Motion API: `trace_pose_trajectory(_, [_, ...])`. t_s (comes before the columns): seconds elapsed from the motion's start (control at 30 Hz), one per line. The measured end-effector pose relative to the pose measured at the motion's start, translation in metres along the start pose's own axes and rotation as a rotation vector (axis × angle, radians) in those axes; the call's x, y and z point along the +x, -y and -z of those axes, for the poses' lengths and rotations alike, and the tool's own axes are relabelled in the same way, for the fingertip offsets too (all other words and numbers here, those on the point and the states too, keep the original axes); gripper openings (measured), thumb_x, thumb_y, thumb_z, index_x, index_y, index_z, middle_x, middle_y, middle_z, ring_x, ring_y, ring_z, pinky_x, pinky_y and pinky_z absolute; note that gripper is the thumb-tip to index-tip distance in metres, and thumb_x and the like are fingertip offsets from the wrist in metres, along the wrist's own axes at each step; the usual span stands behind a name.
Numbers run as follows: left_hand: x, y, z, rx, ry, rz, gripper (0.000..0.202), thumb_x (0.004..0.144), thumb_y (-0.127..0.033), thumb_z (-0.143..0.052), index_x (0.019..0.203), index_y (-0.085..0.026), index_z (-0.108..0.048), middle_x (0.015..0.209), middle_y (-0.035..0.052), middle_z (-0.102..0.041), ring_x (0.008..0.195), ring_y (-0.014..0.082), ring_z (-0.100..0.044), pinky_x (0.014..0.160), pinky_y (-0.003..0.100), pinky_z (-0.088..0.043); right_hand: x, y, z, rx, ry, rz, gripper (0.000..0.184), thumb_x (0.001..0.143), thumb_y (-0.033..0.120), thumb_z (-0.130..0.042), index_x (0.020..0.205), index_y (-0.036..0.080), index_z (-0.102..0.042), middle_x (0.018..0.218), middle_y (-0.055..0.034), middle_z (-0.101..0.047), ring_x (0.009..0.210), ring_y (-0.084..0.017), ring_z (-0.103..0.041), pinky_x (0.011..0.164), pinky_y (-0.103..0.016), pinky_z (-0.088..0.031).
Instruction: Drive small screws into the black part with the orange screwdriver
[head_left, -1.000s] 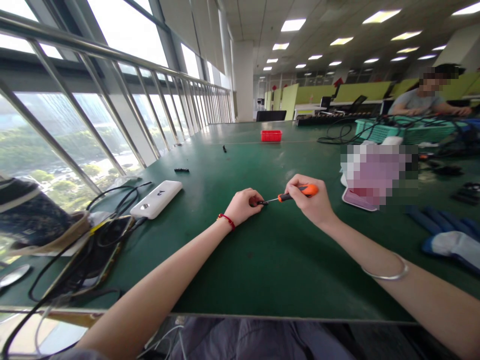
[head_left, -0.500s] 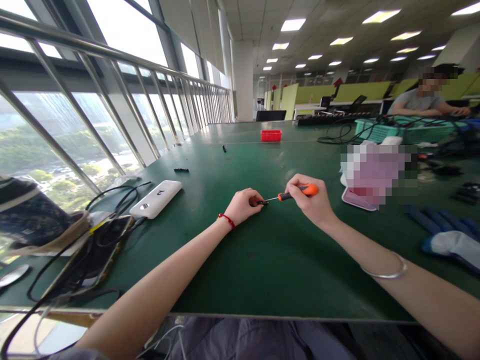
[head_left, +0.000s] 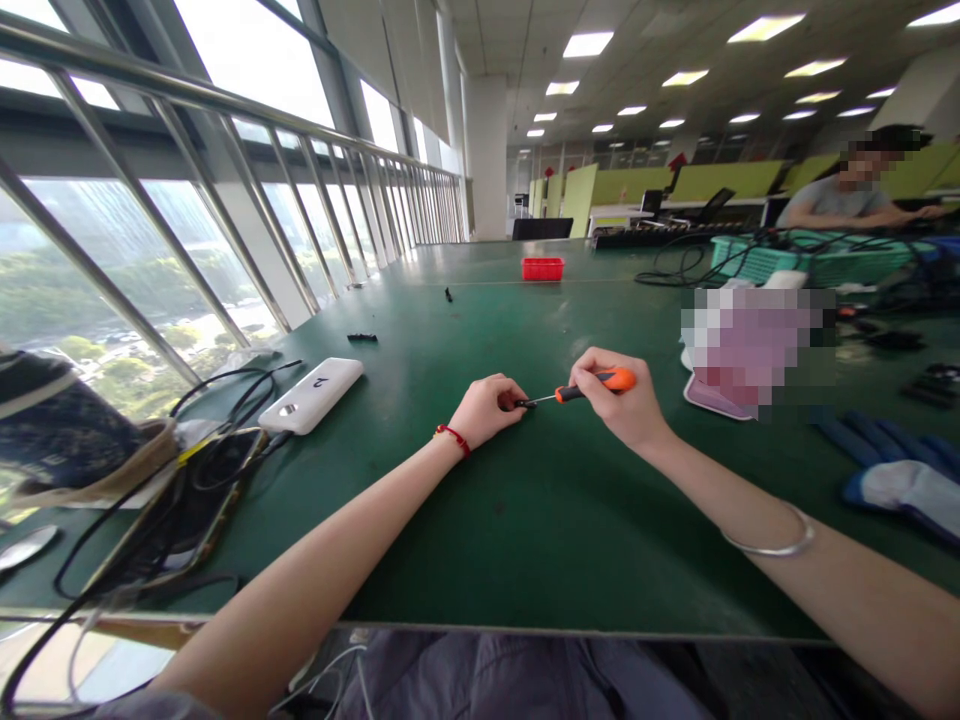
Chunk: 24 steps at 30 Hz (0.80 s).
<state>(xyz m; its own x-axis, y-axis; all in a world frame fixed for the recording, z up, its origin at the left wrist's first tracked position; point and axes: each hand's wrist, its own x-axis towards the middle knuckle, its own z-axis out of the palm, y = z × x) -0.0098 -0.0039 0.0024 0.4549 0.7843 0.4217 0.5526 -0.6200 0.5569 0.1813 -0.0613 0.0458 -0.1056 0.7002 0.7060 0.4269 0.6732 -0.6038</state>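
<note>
Our left hand (head_left: 487,408) pinches a small black part (head_left: 521,404) just above the counter (head_left: 525,520). Our right hand (head_left: 619,405) grips the orange screwdriver (head_left: 592,385), its tip set against the part. We judge the screw work under way, not yet finished.

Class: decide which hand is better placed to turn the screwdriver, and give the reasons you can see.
Right. The right hand grips the screwdriver by its orange handle, tip at the small black part. The left hand pinches that part on the table, probably steadying it.
</note>
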Motion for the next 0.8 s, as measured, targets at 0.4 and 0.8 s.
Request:
trace_pose_trajectory(0.4, [-0.0002,0.0001,0.0003,-0.008,-0.002,0.006,0.009,0.069,-0.015,-0.064,0.077,-0.015,-0.069,0.073,0.0008,-0.060,0.063,0.0101,-0.054,0.060,0.021,-0.047,-0.0019,0.0013,-0.0010,-0.006,-0.002,0.022,0.021,0.079,0.022,-0.050,0.058,0.018,-0.051,0.054,0.0019,-0.052,0.051,-0.010,-0.045,0.052,-0.024,-0.033])
trace_pose_trajectory(0.8, [0.0001,0.0019,-0.0010,-0.008,-0.010,0.011,0.008,0.068,-0.015,-0.064,0.075,-0.014,-0.068,0.071,0.0005,-0.059,0.062,0.0101,-0.055,0.060,0.021,-0.047,-0.0018,0.0025,-0.0023,0.002,-0.011,0.051,0.015,0.076,0.021,-0.055,0.063,0.019,-0.049,0.055,0.0039,-0.051,0.049,-0.009,-0.044,0.051,-0.023,-0.034])
